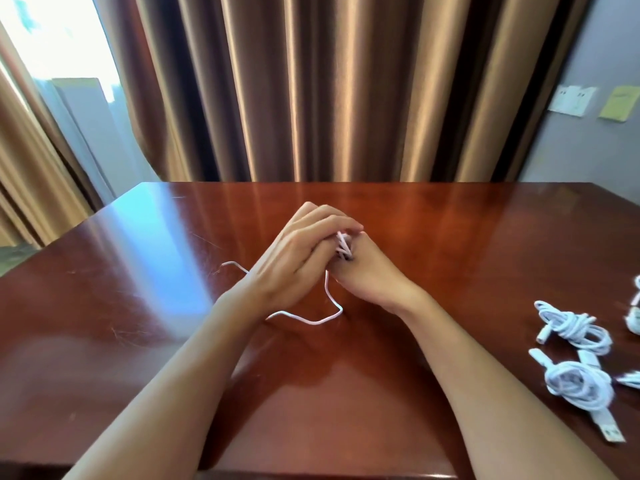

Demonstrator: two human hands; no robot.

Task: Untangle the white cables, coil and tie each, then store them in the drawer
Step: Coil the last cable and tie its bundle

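Both hands, left hand (294,258) and right hand (367,271), pinch the cable (343,245) coil between curled fingers; loose tail below may snag, unwinding loops.

No text, label, brand or number can be read anywhere in the view. The white paper sheets (572,99) and the yellow note (620,102) fixed to the grey wall (609,46) are too blurred to show any writing.
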